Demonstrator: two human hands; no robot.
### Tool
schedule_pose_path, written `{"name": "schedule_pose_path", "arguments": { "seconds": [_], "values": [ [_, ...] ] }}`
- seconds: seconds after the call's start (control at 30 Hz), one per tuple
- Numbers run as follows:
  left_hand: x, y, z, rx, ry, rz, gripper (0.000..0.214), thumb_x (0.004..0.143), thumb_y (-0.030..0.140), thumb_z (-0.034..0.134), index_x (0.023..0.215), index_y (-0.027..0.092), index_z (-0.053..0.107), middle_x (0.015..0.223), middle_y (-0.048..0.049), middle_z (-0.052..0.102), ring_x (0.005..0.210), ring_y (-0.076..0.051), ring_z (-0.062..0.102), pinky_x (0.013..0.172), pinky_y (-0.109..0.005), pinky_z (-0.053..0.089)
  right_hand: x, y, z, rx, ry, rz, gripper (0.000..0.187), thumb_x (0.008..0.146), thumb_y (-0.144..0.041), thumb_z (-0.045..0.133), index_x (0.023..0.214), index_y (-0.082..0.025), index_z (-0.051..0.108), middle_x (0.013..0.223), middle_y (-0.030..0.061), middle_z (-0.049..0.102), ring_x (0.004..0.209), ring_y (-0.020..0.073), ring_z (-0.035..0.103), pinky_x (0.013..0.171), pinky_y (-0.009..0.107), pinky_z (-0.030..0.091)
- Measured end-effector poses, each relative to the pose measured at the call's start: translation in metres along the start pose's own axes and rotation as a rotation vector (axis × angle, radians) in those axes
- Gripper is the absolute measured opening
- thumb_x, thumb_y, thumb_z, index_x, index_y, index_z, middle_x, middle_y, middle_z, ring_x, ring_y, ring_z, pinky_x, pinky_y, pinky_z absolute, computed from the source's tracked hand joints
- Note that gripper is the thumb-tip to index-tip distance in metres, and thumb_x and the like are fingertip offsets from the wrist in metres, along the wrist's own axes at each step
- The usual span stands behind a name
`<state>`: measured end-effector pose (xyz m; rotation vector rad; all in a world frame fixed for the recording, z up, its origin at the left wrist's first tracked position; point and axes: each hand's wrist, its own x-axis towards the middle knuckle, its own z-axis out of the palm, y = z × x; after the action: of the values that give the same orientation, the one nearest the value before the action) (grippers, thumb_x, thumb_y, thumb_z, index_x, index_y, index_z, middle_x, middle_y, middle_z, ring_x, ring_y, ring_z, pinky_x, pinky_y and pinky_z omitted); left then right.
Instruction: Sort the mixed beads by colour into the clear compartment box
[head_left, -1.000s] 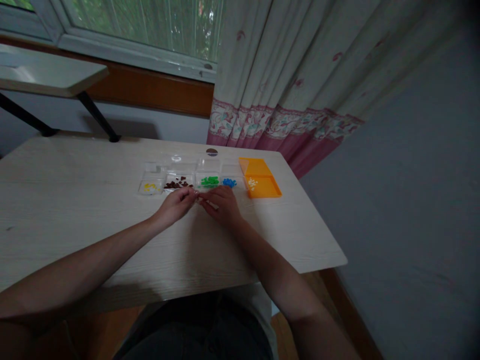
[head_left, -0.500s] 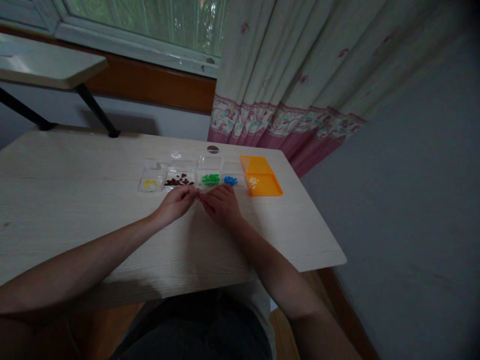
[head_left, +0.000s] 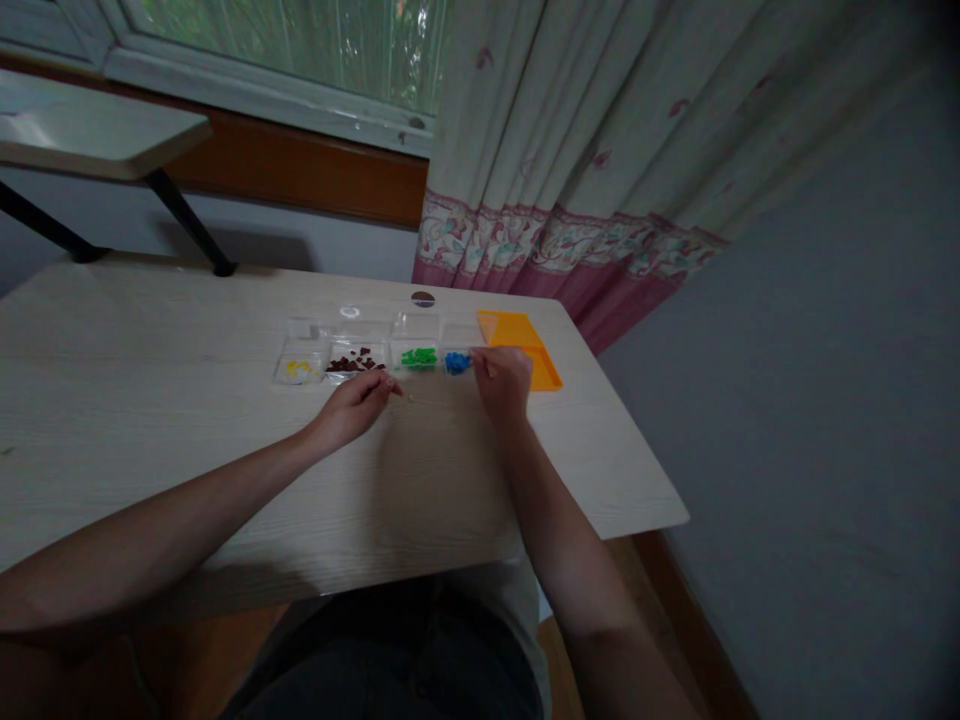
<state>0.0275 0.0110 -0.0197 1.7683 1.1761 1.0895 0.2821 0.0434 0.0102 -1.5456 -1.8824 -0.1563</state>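
Note:
My left hand (head_left: 358, 400) is closed in a pinch just in front of the clear box of dark brown pieces (head_left: 355, 363). What its fingertips hold is too small to make out, and a tiny pale speck (head_left: 410, 399) shows just right of them. My right hand (head_left: 504, 382) is also pinched, at the right edge of the clear box of blue pieces (head_left: 457, 363), and covers part of the open orange case (head_left: 546, 370). Whether its fingers hold anything is hidden. Green pieces (head_left: 418, 357) fill a clear box between the hands.
Yellow pieces (head_left: 300, 370) lie in a clear box at the left of the row. The boxes' clear lids stand open behind them. A raised shelf (head_left: 105, 130) on black legs is at the back left, and a curtain (head_left: 562, 200) hangs behind the table (head_left: 187, 400).
My right hand has moved away from my left hand, to the right, and now covers the white pieces in the orange case. My left hand has stayed nearly in place.

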Motion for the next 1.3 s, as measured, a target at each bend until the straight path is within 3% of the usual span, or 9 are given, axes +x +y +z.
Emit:
{"name": "schedule_pose_path", "arguments": {
  "seconds": [0.1,0.27,0.43,0.7,0.83,0.97,1.17,1.3],
  "values": [
    [0.0,0.001,-0.001,0.114,-0.018,0.072,0.031,0.094,0.041,0.046,0.092,0.019,0.068,0.074,-0.0017,0.058,0.072,-0.016,0.053,0.066,-0.028,0.042,0.007,0.022,-0.009,-0.129,0.022,0.188,0.03,0.095,-0.034,0.048,0.098,-0.022,0.075,0.095,0.0067,0.072,0.098,0.0236,0.053,0.088,0.037,0.032],
    [-0.004,0.009,-0.001,0.297,-0.094,0.192,0.028,0.093,0.029,0.046,0.108,0.018,0.067,0.086,-0.0053,0.057,0.081,-0.018,0.053,0.075,-0.031,0.045,0.008,0.032,-0.011,-0.262,-0.027,0.328,0.031,0.093,-0.035,0.048,0.098,-0.021,0.076,0.1,0.0102,0.071,0.101,0.027,0.049,0.086,0.041,0.031],
    [-0.012,0.014,0.002,0.49,-0.125,0.314,0.035,0.089,0.021,0.049,0.121,0.018,0.063,0.108,-0.012,0.058,0.105,-0.025,0.053,0.094,-0.041,0.045,0.006,0.033,-0.009,-0.325,-0.081,0.353,0.031,0.091,-0.033,0.05,0.096,-0.019,0.077,0.099,0.014,0.069,0.099,0.0291,0.049,0.082,0.044,0.033],
    [-0.015,0.012,0.001,0.605,-0.141,0.332,0.033,0.09,0.025,0.05,0.118,0.022,0.067,0.109,-0.0114,0.057,0.103,-0.025,0.052,0.091,-0.04,0.045,0.007,0.033,-0.008,-0.33,-0.086,0.368,0.033,0.094,-0.036,0.048,0.101,-0.019,0.076,0.104,0.015,0.068,0.102,0.03,0.05,0.082,0.043,0.035],
    [-0.015,0.014,0.001,0.577,-0.138,0.325,0.027,0.09,0.026,0.052,0.111,0.021,0.068,0.109,-0.0114,0.057,0.103,-0.025,0.053,0.091,-0.039,0.044,0.008,0.025,-0.011,-0.275,-0.029,0.311,0.032,0.096,-0.034,0.046,0.105,-0.021,0.073,0.107,0.0113,0.068,0.105,0.0278,0.05,0.086,0.041,0.034],
    [-0.015,0.015,0.001,0.586,-0.149,0.319,0.024,0.09,0.027,0.053,0.109,0.02,0.067,0.107,-0.0104,0.058,0.101,-0.024,0.053,0.089,-0.038,0.044,0.005,0.012,-0.007,-0.152,-0.006,0.141,0.029,0.096,-0.032,0.048,0.104,-0.021,0.073,0.102,0.0084,0.069,0.101,0.0242,0.052,0.088,0.038,0.033],
    [-0.013,0.016,0.001,0.626,-0.17,0.311,0.021,0.091,0.032,0.054,0.104,0.02,0.067,0.104,-0.009,0.058,0.1,-0.023,0.054,0.088,-0.037,0.044,-0.004,-0.014,0.007,0.036,-0.081,-0.158,0.022,0.094,-0.032,0.054,0.094,-0.024,0.074,0.092,0.0041,0.071,0.092,0.0203,0.055,0.083,0.034,0.035],
    [-0.013,0.015,0.002,0.636,-0.179,0.3,0.017,0.091,0.03,0.056,0.099,0.02,0.067,0.101,-0.008,0.058,0.096,-0.022,0.054,0.085,-0.035,0.044,-0.007,-0.02,0.011,0.106,-0.114,-0.229,0.022,0.095,-0.031,0.053,0.093,-0.023,0.074,0.091,0.0041,0.071,0.092,0.0189,0.056,0.088,0.035,0.037]
  ]
}}
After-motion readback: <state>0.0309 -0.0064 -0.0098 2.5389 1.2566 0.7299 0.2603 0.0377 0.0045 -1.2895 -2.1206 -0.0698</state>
